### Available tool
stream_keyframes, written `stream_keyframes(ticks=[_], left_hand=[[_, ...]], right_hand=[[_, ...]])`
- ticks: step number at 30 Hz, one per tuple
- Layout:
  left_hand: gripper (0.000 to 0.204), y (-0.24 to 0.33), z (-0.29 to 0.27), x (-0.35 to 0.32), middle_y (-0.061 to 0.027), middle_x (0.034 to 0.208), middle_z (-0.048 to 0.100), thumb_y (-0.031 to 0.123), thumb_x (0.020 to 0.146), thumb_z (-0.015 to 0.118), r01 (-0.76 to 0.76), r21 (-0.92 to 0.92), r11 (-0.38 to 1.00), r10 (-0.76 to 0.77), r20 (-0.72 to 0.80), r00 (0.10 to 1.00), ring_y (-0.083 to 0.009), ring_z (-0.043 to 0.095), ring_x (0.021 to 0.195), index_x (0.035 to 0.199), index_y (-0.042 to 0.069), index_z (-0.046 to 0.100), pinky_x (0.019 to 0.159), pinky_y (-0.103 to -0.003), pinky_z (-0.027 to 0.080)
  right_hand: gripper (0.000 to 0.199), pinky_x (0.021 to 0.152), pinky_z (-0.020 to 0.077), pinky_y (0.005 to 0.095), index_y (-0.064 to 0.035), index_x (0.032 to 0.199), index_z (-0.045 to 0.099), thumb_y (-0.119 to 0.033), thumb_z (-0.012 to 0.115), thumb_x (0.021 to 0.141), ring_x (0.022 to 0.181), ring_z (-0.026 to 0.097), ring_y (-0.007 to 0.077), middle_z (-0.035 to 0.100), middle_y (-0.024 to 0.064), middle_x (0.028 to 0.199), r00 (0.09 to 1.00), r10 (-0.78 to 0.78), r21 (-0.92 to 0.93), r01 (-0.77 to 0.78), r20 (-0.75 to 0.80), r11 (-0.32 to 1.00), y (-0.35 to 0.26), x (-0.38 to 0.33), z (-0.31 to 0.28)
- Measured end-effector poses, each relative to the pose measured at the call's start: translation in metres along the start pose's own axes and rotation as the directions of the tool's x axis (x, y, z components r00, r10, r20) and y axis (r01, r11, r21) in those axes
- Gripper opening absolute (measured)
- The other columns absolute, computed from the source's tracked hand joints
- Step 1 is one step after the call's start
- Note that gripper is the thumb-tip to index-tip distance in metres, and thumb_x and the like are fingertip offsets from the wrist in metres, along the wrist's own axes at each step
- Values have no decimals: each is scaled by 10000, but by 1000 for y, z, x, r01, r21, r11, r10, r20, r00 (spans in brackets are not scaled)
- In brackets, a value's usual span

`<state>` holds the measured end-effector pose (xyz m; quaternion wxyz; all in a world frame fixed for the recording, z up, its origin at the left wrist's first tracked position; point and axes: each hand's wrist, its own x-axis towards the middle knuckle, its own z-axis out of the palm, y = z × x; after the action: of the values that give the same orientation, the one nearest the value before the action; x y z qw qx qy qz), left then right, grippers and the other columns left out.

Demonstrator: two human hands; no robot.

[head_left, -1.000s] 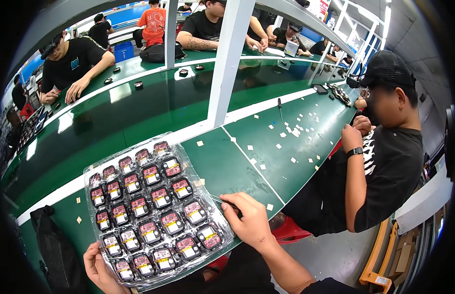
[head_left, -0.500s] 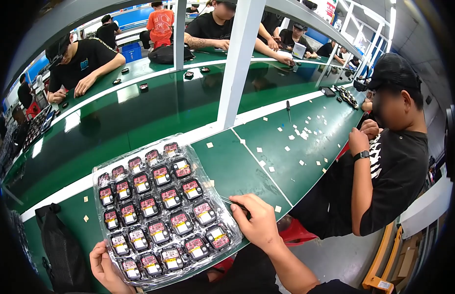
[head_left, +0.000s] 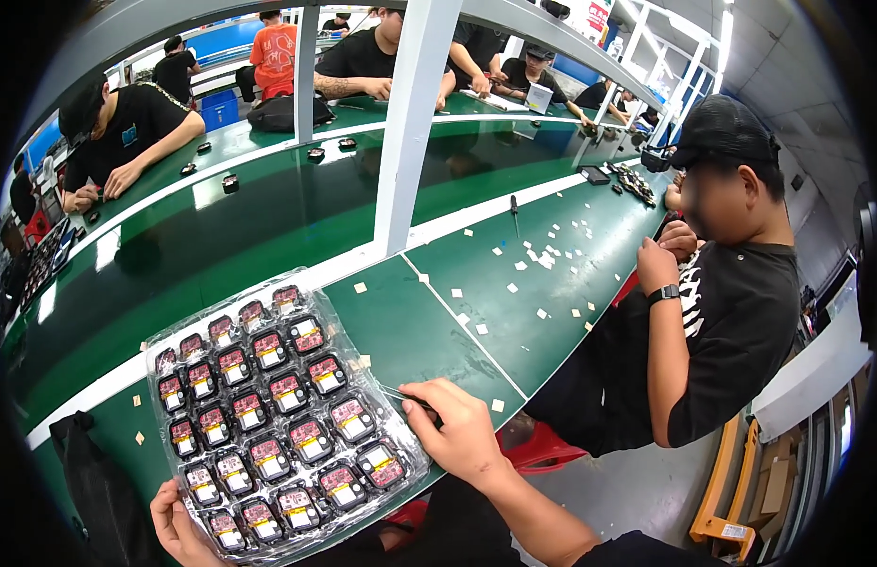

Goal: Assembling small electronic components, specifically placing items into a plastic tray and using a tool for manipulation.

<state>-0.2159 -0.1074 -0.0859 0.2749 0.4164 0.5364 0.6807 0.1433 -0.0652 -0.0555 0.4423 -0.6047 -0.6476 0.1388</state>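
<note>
A clear plastic blister tray point(head_left: 398, 413) lies before me, its pockets filled with rows of small black square devices point(head_left: 269, 455). Each of these shows a reddish circuit board and a white-and-yellow block. At the tray's near left corner, my left hand point(head_left: 178, 529) is closed on the rim, thumb and fingers at the edge. Beside the tray's right edge, my right hand point(head_left: 460, 430) is closed around a pair of tweezers point(head_left: 421, 403). Their thin metal tips point left toward the tray; the rest is mostly hidden by my fingers.
Small pale square pieces point(head_left: 547, 258) are scattered over the green bench, with a screwdriver point(head_left: 515, 215) among them. A black bag point(head_left: 93, 482) lies left of the tray. A white post point(head_left: 412, 132) rises beyond it. A co-worker point(head_left: 731, 312) sits close on my right. Devices sit on the green conveyor point(head_left: 268, 217).
The whole view has shifted, so the bench and tray appear farther left. Both hands keep their places at the tray, with the tweezers still in the right.
</note>
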Motion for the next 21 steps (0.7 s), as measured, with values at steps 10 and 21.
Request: stream_keyframes(ticks=[10,21], left_hand=[[202,2,0,-1,-173,1182,710,-2,1022,535,9,19,1000,-9,-14,1000,-249,669,1078,1175,-63,653,1013,-363,502],[194,-1,-2,-2,-179,1203,699,-7,1012,551,20,-34,999,-20,-4,1000,-260,659,1108,1171,-62,647,1040,-390,496]], right_hand=[[190,609,538,296,-5,1110,728,-35,717,923,657,671,180,708,115,928,1000,-11,-1,11,-9,1000,2,0,0],[192,603,539,289,3,1107,729,-26,717,918,666,678,178,713,123,923,1000,5,9,-5,-6,1000,0,1,0]])
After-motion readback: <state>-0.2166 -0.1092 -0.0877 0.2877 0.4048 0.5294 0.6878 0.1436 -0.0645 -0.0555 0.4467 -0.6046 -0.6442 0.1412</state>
